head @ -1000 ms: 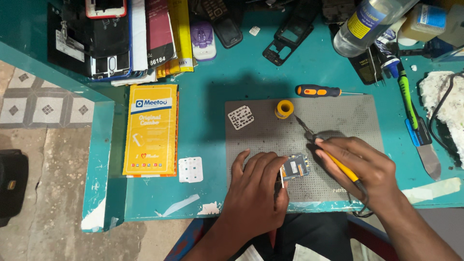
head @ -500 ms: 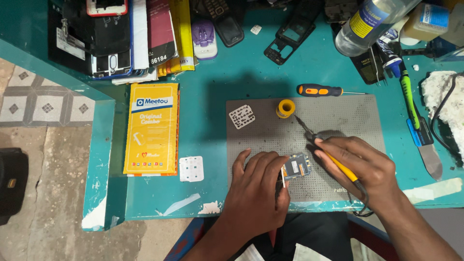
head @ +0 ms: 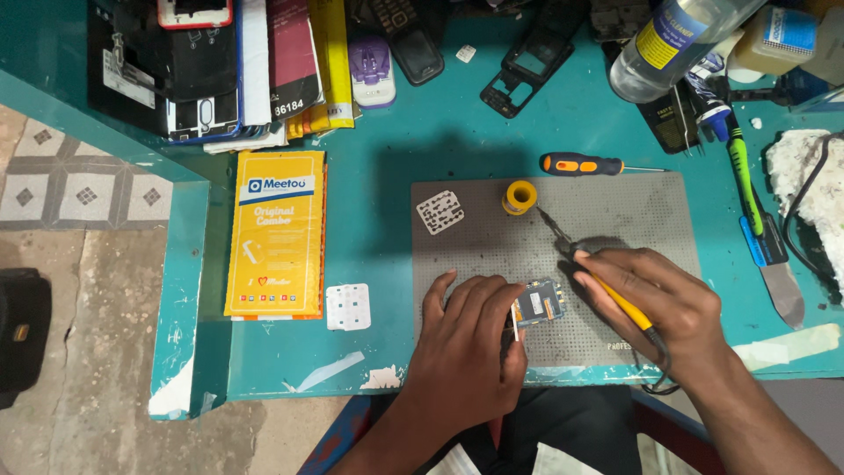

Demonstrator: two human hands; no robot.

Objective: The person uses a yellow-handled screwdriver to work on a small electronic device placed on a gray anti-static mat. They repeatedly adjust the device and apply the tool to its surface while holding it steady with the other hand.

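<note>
My left hand rests on the grey work mat and pinches a small circuit board by its left edge. My right hand grips a yellow-handled soldering iron like a pen. The iron's metal tip points up and left, toward a small yellow solder spool at the mat's top edge. The tip lies above the board and apart from it.
An orange-and-black screwdriver lies above the mat, a white perforated stencil on its left corner. A yellow flat box, a white keypad piece, stacked phone packages, a black phone frame, a clear bottle and a green-handled tool surround it.
</note>
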